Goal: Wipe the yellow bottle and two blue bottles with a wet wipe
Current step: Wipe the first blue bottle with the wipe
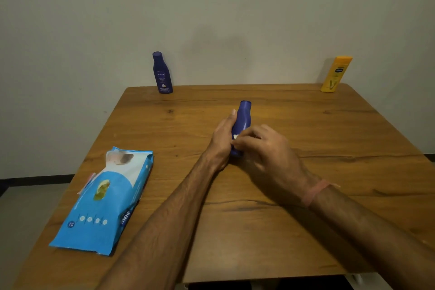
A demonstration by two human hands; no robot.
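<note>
2 hands [223, 139] [263, 148], 1 wipe pack [103, 198], 2 blue bottles [243, 120] [162, 73], 1 yellow bottle [335, 74].

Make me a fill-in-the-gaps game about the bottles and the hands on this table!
1. The left hand holds a ____ bottle tilted over the table.
2. The right hand presses a small white ____ against that bottle.
3. The yellow bottle stands at the far ____ corner of the table.
4. The wipes pack lies to the ____ of both arms.

Missing words: blue; wipe; right; left
</note>
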